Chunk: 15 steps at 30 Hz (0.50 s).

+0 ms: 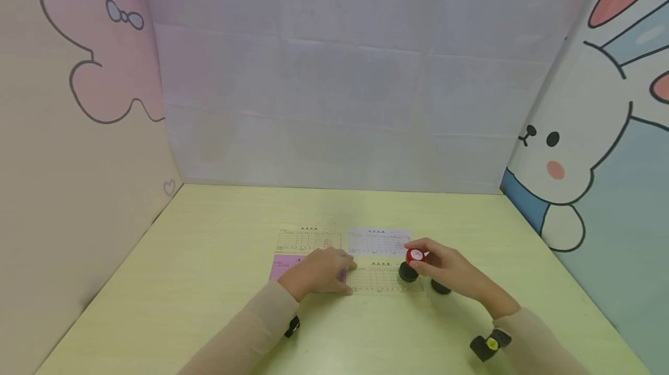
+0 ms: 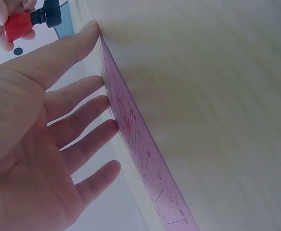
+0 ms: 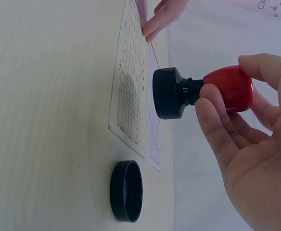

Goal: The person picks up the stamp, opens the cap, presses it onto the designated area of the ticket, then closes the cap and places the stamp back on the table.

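Observation:
My right hand (image 1: 444, 267) grips the red handle of a stamp (image 3: 227, 89), thumb and fingers round it. The stamp's black base hangs just above the right end of a yellowish printed form (image 1: 384, 280), apart from the paper in the right wrist view. Close by on the table lies a round black cap (image 3: 126, 191), its hollow side facing up. My left hand (image 1: 321, 272) is spread over the pink form (image 2: 145, 144). Its straight fingertips touch the papers near the seam with the yellowish form.
Behind lie another yellowish form (image 1: 308, 240) and a white form (image 1: 378, 241), both with faint red marks at their right ends. The pale wooden table (image 1: 209, 212) meets a white back wall (image 1: 334, 102) and side panels with cartoon rabbit (image 1: 580, 148) and bear drawings.

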Available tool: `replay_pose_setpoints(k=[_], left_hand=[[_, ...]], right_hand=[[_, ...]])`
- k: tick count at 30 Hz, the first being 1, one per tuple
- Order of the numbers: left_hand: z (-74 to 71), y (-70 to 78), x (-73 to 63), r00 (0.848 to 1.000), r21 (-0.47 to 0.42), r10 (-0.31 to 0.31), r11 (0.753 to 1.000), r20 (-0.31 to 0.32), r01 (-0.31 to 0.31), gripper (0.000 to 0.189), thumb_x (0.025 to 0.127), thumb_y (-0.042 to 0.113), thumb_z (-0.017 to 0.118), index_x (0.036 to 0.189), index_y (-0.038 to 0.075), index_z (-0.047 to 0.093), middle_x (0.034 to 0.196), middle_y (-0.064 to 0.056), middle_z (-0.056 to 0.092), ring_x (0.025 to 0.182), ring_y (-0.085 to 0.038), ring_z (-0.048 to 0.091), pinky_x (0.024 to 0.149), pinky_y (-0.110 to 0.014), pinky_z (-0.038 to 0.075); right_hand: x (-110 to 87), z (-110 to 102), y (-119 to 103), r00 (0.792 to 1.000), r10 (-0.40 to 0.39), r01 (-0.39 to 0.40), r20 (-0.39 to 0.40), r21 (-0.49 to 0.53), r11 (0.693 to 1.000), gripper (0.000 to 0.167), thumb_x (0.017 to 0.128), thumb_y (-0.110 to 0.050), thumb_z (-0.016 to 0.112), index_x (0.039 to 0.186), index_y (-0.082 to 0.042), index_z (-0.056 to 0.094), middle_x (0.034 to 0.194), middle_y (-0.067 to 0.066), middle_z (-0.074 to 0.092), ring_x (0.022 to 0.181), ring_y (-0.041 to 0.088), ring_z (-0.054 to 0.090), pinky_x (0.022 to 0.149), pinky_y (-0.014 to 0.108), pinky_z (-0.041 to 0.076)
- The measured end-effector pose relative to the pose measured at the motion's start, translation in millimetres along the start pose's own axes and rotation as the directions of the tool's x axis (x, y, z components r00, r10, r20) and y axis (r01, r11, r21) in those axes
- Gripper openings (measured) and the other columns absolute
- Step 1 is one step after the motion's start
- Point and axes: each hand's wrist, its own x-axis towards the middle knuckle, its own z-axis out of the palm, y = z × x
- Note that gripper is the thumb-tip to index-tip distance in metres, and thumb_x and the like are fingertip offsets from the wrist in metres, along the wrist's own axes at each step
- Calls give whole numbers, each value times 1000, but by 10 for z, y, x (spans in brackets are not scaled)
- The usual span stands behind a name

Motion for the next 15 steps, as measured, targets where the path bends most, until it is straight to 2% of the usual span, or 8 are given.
replay_pose_setpoints(k=[9, 15], left_hand=[[-14, 1, -13, 1000, -19, -3, 1000, 6, 4, 55, 84, 41, 80, 132, 17, 67, 141, -3, 58, 133, -22, 51, 110, -41, 41], [-11, -5, -11, 1000, -24, 0, 1000, 7, 0, 55, 84, 42, 80, 131, 17, 67, 141, -3, 58, 133, -23, 51, 109, -42, 41]], right_hand=[[-16, 26, 46, 999, 35, -35, 25, 1, 999, 42, 99, -25, 65, 134, -4, 56, 102, 7, 62, 84, 19, 61, 71, 26, 53], [-43, 49, 68, 999, 30, -30, 36, 1, 1000, 41, 99, -24, 66, 133, -3, 57, 102, 7, 62, 82, 18, 62, 69, 26, 53]])
